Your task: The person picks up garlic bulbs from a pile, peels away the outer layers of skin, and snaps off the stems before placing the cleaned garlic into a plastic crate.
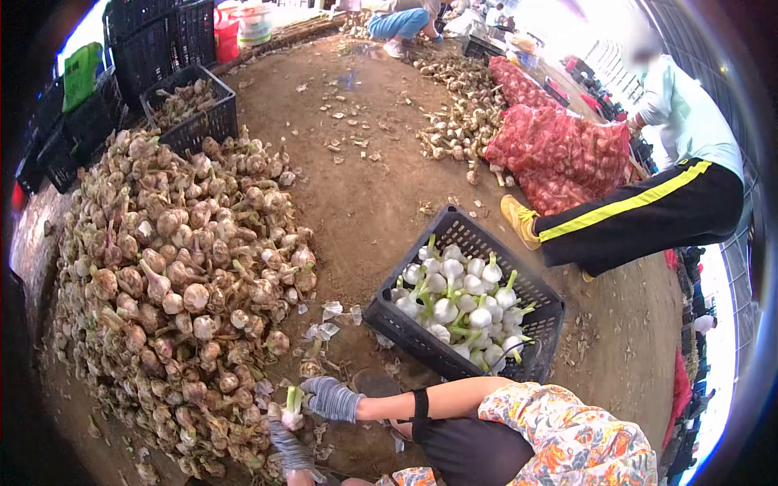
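Observation:
A garlic bulb [292,419] with a short green stem is between my two hands, just beside the large pile of unpeeled garlic [194,300]. My left hand [288,447], in a grey striped glove, is closed round the bulb from below. My right hand [332,398], gloved alike, has its fingers bent together at the green stem. Farther right, a black plastic crate [409,344] holds many clean white garlic bulbs [466,296] with trimmed green stems. Loose papery skins [324,330] lie on the ground between pile and crate.
Behind the pile stands another black crate [231,121] of garlic, near stacked crates [162,40]. A person [689,154] bends over red mesh sacks [559,150] at right. Another person [397,24] crouches at the back, close to more scattered garlic [466,105].

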`<state>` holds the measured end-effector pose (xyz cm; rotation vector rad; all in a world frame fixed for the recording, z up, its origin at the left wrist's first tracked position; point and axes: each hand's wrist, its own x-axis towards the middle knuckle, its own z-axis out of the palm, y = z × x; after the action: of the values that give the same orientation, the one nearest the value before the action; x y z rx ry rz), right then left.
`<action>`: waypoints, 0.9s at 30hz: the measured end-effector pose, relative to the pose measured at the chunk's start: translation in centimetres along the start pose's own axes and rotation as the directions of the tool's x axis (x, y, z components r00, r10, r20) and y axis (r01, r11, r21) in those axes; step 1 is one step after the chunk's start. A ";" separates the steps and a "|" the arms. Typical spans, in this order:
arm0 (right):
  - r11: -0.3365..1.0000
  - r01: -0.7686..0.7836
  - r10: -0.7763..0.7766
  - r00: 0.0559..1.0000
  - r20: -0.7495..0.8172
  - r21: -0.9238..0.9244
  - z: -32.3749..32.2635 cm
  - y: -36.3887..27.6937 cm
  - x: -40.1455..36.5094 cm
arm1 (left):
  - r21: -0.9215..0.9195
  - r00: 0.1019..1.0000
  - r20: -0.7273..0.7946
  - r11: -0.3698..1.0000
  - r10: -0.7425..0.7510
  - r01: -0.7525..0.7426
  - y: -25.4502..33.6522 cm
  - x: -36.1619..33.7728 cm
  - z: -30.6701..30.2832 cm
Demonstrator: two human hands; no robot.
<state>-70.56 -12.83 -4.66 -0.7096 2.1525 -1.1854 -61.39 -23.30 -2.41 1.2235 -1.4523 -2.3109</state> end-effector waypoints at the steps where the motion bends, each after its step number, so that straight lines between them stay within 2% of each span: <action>1: 1.000 -0.001 0.001 1.000 0.000 0.002 -0.6 -0.5 0.3 | -0.367 0.955 -0.027 0.892 -0.296 0.266 1.7 -1.0 1.0; 2: 0.995 -0.063 0.058 0.996 0.063 0.073 -1.4 -1.2 0.5 | -0.314 0.971 0.066 0.919 -0.229 0.238 2.4 -1.5 1.3; 3: 0.982 -0.129 0.111 0.985 0.132 0.138 -1.7 -1.5 0.6 | -0.313 0.971 0.063 0.919 -0.232 0.240 1.5 -1.1 0.8; 4: 0.984 -0.116 0.088 0.976 0.200 0.131 -1.0 0.0 1.0 | -0.360 0.964 0.066 0.894 -0.259 0.265 -0.4 -0.1 -0.2; 5: 0.985 -0.116 0.088 0.975 0.204 0.129 -1.1 -0.5 0.9 | -0.407 0.956 0.071 0.867 -0.286 0.289 -2.2 1.0 -1.1; 6: 0.955 -0.077 0.012 0.975 0.221 0.286 -1.5 -1.5 0.7 | -0.248 0.990 0.085 0.960 -0.114 0.132 -3.3 2.4 -2.0; 7: 0.898 -0.043 -0.063 0.972 0.225 0.437 -1.6 -2.0 0.5 | -0.249 0.990 0.084 0.959 -0.116 0.134 -4.4 3.1 -2.8; 8: 0.979 0.086 -0.106 0.989 0.102 0.184 -0.4 -0.8 0.8 | -0.061 1.000 0.004 0.998 -0.016 0.017 -5.6 3.6 -3.7; 9: 0.979 0.084 -0.105 0.989 0.104 0.188 -0.5 -1.0 0.8 | 0.140 0.994 -0.055 0.986 0.097 -0.089 -6.1 3.7 -4.2; 10: 0.976 0.015 -0.041 0.992 0.117 0.216 -0.9 -1.4 1.0 | 0.033 0.978 0.021 0.978 0.205 -0.206 -5.2 2.9 -3.2; 11: 0.968 -0.056 0.023 0.991 0.135 0.244 -1.2 -1.8 1.1 | 0.038 0.980 0.013 0.979 0.200 -0.200 -4.1 2.0 -2.2; 13: 0.993 0.042 -0.051 0.996 0.078 0.107 -1.0 -0.5 1.5 | 0.134 0.920 0.097 0.911 0.380 -0.390 -1.1 -0.1 -0.5; 14: 0.993 0.073 -0.076 0.997 0.032 0.090 -0.9 -0.2 1.6 | 0.173 0.949 0.103 0.934 0.297 -0.312 -1.5 0.6 -1.5; 15: 0.992 0.102 -0.102 0.995 -0.005 0.076 -0.7 0.0 1.5 | 0.055 0.980 0.150 0.988 0.132 -0.142 -0.3 0.0 -1.4; 17: 0.985 0.080 -0.087 0.995 0.044 0.151 -1.9 -1.5 1.1 | 0.084 0.964 0.098 0.963 0.247 -0.255 2.3 -1.4 0.3; 19: 0.960 0.236 -0.253 0.961 0.110 0.149 -2.5 -1.5 1.5 | 0.048 0.979 0.118 0.983 0.169 -0.176 3.9 -2.2 0.4; 21: 0.983 -0.075 0.037 0.974 0.222 0.167 -2.9 -3.0 1.5 | 0.093 0.947 0.072 0.943 0.314 -0.320 0.7 -0.4 -1.0; 23: 0.928 -0.205 0.145 0.968 0.205 0.311 -3.1 -4.3 1.3 | -0.071 0.979 0.066 0.980 0.192 -0.188 0.9 -0.7 -0.9; 24: 0.923 -0.214 0.142 0.961 0.235 0.320 -2.7 -4.0 1.0 | -0.231 0.984 0.101 0.965 0.149 -0.123 0.5 -0.8 -0.9; 25: 0.878 -0.216 0.135 0.968 0.212 0.428 -2.5 -3.8 1.0 | -0.387 0.981 0.149 0.920 0.123 -0.056 0.3 -0.7 -0.8; 26: 0.822 -0.213 0.134 0.974 0.185 0.528 -2.4 -3.8 1.0 | -0.421 0.978 0.168 0.906 0.126 -0.045 0.6 -0.8 -0.9; 27: 0.821 -0.214 0.126 0.972 0.198 0.530 -2.5 -4.0 1.0 | -0.420 0.980 0.153 0.906 0.130 -0.054 0.5 -0.6 -1.1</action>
<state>-72.32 -13.97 -0.33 -0.3276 1.5845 -1.4978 -60.38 -24.04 -1.90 0.8293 -0.9563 -2.5366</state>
